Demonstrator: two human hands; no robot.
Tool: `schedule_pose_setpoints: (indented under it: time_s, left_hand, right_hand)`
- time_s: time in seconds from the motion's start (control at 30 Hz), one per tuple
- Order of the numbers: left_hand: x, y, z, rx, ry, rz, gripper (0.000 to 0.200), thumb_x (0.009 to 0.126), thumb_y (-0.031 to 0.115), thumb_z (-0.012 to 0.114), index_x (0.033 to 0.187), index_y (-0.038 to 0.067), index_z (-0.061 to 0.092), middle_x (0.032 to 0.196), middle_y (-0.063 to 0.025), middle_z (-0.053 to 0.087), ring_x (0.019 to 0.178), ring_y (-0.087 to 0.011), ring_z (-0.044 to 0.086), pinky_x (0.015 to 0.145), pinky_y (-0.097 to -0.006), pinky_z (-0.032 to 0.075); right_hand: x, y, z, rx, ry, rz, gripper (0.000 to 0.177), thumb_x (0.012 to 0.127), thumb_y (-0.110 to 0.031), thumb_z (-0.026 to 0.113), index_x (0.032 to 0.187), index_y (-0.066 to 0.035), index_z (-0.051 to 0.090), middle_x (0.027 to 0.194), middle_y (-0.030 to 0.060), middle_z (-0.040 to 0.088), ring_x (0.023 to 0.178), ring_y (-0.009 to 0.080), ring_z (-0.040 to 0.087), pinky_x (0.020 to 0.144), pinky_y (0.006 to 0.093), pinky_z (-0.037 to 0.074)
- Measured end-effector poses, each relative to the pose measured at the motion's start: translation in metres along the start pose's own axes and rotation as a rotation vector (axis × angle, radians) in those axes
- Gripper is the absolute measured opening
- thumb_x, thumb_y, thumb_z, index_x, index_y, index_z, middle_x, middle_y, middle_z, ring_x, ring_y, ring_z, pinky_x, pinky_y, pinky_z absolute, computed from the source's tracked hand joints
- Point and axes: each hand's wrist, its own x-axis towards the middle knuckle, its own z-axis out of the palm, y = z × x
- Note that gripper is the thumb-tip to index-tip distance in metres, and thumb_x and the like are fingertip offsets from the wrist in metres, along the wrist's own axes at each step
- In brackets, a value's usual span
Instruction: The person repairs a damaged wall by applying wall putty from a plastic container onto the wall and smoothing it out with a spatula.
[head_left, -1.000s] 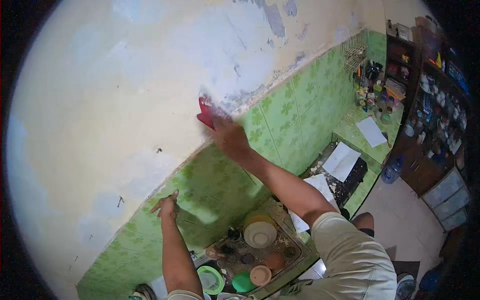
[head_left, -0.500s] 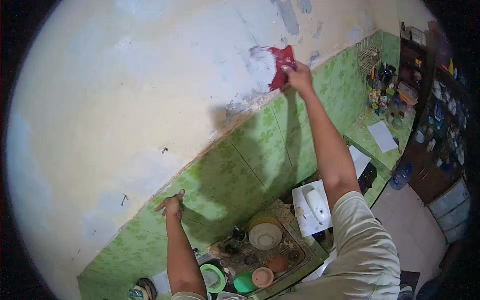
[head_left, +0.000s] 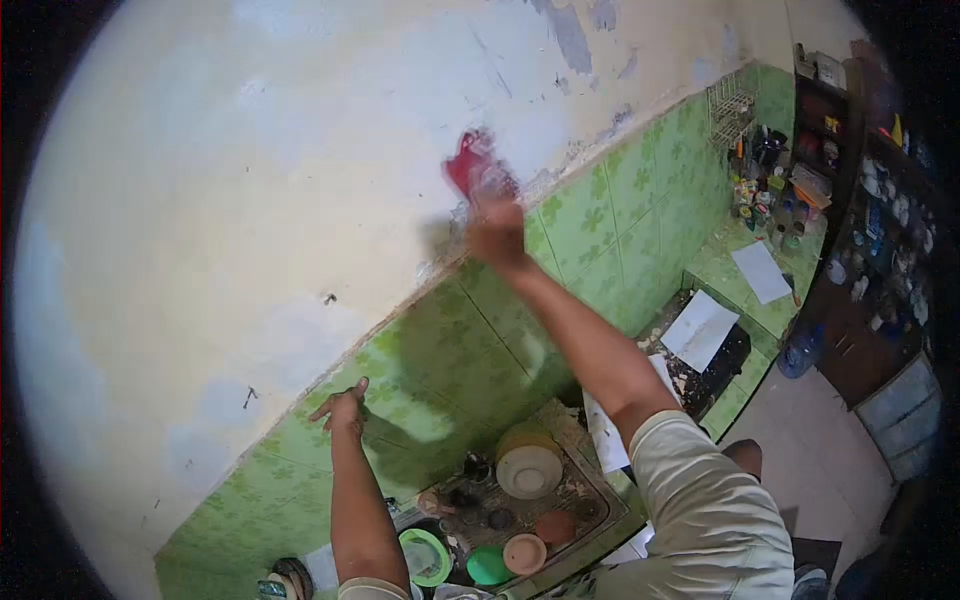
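My right hand (head_left: 497,235), blurred by motion, is closed on a red putty spreader (head_left: 463,165). The spreader is against the pale wall (head_left: 300,210), just above the upper edge of the green tiles (head_left: 615,215). White filler smears show on its blade, and a whitish patch covers the wall around it. Lower left, my left hand (head_left: 346,408) leans on the tiles near their top edge, fingers spread and nothing in it. Grey bare spots mark the wall above and right of the spreader.
Below stands a sink counter with a pot (head_left: 530,472), a green bowl (head_left: 488,565), an orange bowl (head_left: 525,553) and a green-rimmed basin (head_left: 428,558). White sheets (head_left: 700,330) lie over the stove at right. A wire rack (head_left: 732,108) hangs farther back. Nails (head_left: 250,397) stick out of the wall.
My right hand has swept the spreader left and slightly down along the wall, and the tool has turned. The white sheet under my right arm is now mostly covered. My left hand stays put.
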Motion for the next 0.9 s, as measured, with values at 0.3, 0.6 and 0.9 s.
schedule_pose_setpoints:
  time_s: [0.3, 0.6, 0.9]
  left_hand:
    - [-0.046, 0.036, 0.012, 0.201, 0.042, -0.045, 0.1, 0.08, 0.048, 0.07, 0.138, -0.016, 0.021, 0.145, -0.0406, 0.005, 0.138, -0.0494, -0.002, 0.11, -0.0562, 0.012]
    - [0.042, -0.024, -0.008, 0.081, -0.051, -0.024, 0.116, 0.079, 0.044, 0.072, 0.141, -0.013, -0.009, 0.139, -0.0387, -0.03, 0.138, -0.0496, -0.008, 0.112, -0.0505, 0.014]
    - [-0.037, 0.025, 0.004, 0.187, -0.051, -0.03, 0.108, 0.081, 0.045, 0.07, 0.142, -0.014, 0.004, 0.145, -0.0379, -0.017, 0.138, -0.0461, 0.01, 0.111, -0.0442, 0.018]
  right_hand:
    - [0.033, -0.034, -0.072, 0.038, 0.007, 0.37, 0.038, 0.08, -0.004, 0.055, 0.117, -0.003, 0.061, 0.09, 0.0219, 0.064, 0.076, 0.038, 0.064, 0.066, 0.0436, 0.051]
    - [-0.024, -0.107, -0.011, 0.028, -0.222, -0.079, 0.027, 0.081, -0.005, 0.053, 0.106, 0.0, 0.061, 0.105, 0.0223, 0.061, 0.08, 0.0391, 0.064, 0.07, 0.0451, 0.053]
    - [0.031, -0.045, -0.07, 0.815, -0.545, 0.372, 0.027, 0.087, -0.03, 0.06, 0.093, -0.005, 0.067, 0.078, 0.0119, 0.066, 0.069, 0.0243, 0.062, 0.071, 0.0354, 0.049]
